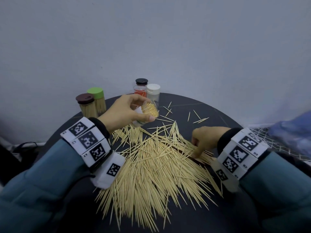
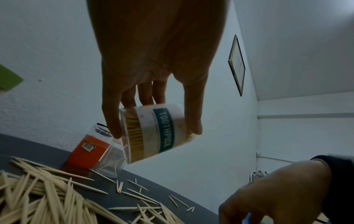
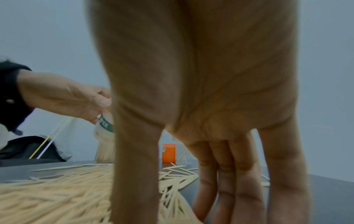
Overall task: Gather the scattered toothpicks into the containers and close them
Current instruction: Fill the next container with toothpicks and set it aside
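Note:
A big heap of wooden toothpicks (image 1: 151,165) covers the middle of the round dark table (image 1: 218,115); loose ones lie further back. My left hand (image 1: 127,111) grips a clear lidless container (image 1: 148,113) labelled TOOTHPICK (image 2: 153,133), raised above the heap's far edge. It is tilted with its mouth toward me and packed with toothpicks. My right hand (image 1: 207,138) reaches down at the heap's right side. Its fingers (image 3: 239,189) point down with their tips touching the toothpicks (image 3: 57,189); I see nothing pinched between them.
At the back left stand a brown-lidded jar (image 1: 86,105) and a green-lidded jar (image 1: 98,100), both full of toothpicks. Behind the left hand are a black-lidded jar (image 1: 141,82), an orange-labelled container (image 1: 140,92) and a white-capped one (image 1: 153,92). White netting (image 1: 286,143) lies right of the table.

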A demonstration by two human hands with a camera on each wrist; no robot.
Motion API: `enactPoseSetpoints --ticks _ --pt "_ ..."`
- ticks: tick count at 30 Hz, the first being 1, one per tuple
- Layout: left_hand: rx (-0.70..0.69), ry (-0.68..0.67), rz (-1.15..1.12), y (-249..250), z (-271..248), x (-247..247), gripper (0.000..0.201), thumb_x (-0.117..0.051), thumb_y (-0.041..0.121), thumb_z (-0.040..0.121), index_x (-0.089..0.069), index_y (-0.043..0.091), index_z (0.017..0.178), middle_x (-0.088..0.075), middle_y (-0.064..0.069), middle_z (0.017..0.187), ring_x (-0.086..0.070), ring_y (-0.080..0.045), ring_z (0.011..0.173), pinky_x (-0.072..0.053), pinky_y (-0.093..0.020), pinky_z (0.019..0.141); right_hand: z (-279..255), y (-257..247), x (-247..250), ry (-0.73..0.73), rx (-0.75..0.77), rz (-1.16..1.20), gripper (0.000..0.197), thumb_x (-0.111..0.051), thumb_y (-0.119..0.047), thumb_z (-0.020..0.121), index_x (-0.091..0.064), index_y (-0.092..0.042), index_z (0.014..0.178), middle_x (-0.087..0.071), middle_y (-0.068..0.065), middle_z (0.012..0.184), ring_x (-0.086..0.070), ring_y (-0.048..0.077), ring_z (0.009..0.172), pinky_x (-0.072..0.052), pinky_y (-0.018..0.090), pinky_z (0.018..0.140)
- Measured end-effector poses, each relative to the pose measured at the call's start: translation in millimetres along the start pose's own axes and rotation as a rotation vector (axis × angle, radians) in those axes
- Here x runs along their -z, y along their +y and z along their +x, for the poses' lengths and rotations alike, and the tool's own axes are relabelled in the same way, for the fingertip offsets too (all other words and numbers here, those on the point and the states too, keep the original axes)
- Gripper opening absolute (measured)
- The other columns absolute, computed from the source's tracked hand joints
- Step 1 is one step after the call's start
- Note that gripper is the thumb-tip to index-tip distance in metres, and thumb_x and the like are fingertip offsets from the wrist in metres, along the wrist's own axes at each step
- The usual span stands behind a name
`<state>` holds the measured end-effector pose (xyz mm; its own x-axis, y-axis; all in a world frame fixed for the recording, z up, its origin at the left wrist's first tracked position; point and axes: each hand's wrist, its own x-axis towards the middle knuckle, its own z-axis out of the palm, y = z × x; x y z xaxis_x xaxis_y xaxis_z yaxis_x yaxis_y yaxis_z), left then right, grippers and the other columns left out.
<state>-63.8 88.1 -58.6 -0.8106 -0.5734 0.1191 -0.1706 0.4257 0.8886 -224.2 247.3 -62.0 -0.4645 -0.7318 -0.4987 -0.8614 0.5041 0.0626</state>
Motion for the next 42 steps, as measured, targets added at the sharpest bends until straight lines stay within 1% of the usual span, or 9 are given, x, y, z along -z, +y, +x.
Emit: enactPoseSetpoints --ticks 13,17,22,25,28,32,37,40,42 --pt "-0.002 -0.015 0.05 -2.2 1.7 1.5 0.061 -0.081 0.032 0.06 -0.061 0.021 0.117 -0.071 0.002 0.104 -0.066 -0.013 0.098 -0.052 -0.027 0.085 5.7 -12.5 3.4 0.058 0.082 0.004 0.04 -0.057 -0.026 0.091 -0.048 -0.009 0.126 -0.054 0.008 0.126 -0.051 0.02 0.102 -0.041 0.027 0.085" --pt "-0.01 -0.01 0.06 -3.9 3.3 1.8 0.057 -0.082 0.027 0.065 -0.061 0.02 0.118 -0.07 0.003 0.104 -0.066 -0.011 0.097 -0.05 -0.021 0.082 6.5 -13.3 8.5 0.052 0.101 0.007 0.034 -0.049 -0.023 0.095 -0.051 -0.005 0.124 -0.056 0.009 0.123 -0.054 0.023 0.109 -0.042 0.031 0.09" --pt "-0.008 -0.007 0.066 -5.1 3.5 1.7 0.063 -0.082 0.036 0.058 -0.062 0.022 0.115 -0.071 0.002 0.103 -0.066 -0.012 0.098 -0.051 -0.028 0.087 12.4 -10.8 12.6 -0.011 0.124 0.2 0.021 -0.038 -0.009 0.098 -0.058 -0.003 0.099 -0.057 -0.001 0.074 -0.052 0.011 0.065 -0.043 0.021 0.064" --pt "-0.008 -0.005 0.066 -4.7 3.3 2.3 0.06 -0.082 0.032 0.061 -0.062 0.021 0.117 -0.071 0.002 0.104 -0.066 -0.012 0.098 -0.051 -0.028 0.086 13.4 -12.3 15.7 -0.026 0.12 0.307 0.023 -0.033 -0.006 0.098 -0.053 -0.009 0.087 -0.056 -0.002 0.069 -0.05 0.005 0.058 -0.04 0.013 0.054" --pt "-0.01 -0.004 0.071 -4.8 3.3 3.0 0.057 -0.082 0.029 0.065 -0.061 0.022 0.118 -0.071 0.002 0.103 -0.066 -0.011 0.095 -0.051 -0.024 0.082 18.5 -14.0 17.7 -0.041 0.149 0.426 0.023 -0.031 -0.005 0.098 -0.048 -0.007 0.082 -0.056 0.001 0.069 -0.05 0.009 0.059 -0.042 0.018 0.058" --pt "-0.007 0.004 0.072 -5.1 4.3 3.6 0.055 -0.082 0.027 0.068 -0.061 0.022 0.118 -0.07 0.005 0.098 -0.066 -0.006 0.089 -0.049 -0.017 0.072 23.2 -18.5 21.7 -0.067 0.208 0.602 0.034 -0.026 0.0 0.099 -0.048 -0.005 0.073 -0.05 0.003 0.064 -0.046 0.009 0.055 -0.04 0.012 0.047" --pt "-0.01 0.02 0.063 -6.9 4.7 5.0 0.052 -0.083 0.025 0.067 -0.063 0.023 0.116 -0.069 0.009 0.094 -0.064 -0.002 0.085 -0.048 -0.013 0.067 26.6 -21.8 24.9 -0.125 0.245 0.853 0.021 -0.026 -0.001 0.1 -0.047 -0.005 0.102 -0.044 -0.002 0.066 -0.036 0.006 0.054 -0.033 0.013 0.046" --pt "-0.019 0.028 0.075 -7.3 4.5 5.4 0.054 -0.083 0.024 0.068 -0.063 0.021 0.117 -0.068 0.007 0.099 -0.063 -0.003 0.09 -0.051 -0.013 0.068 29.0 -20.3 27.0 -0.138 0.272 0.912 0.032 -0.025 0.003 0.099 -0.044 0.008 0.124 -0.054 -0.012 0.055 -0.035 0.004 0.051 -0.032 0.013 0.046" --pt "-0.019 0.025 0.068 -7.3 4.5 5.9 0.053 -0.082 0.023 0.069 -0.062 0.021 0.118 -0.068 0.006 0.1 -0.062 -0.001 0.088 -0.051 -0.01 0.063 31.5 -18.9 29.6 -0.112 0.306 0.949 0.031 -0.026 0.003 0.099 -0.045 0.009 0.123 -0.052 -0.008 0.061 -0.035 0.005 0.052 -0.033 0.013 0.047"
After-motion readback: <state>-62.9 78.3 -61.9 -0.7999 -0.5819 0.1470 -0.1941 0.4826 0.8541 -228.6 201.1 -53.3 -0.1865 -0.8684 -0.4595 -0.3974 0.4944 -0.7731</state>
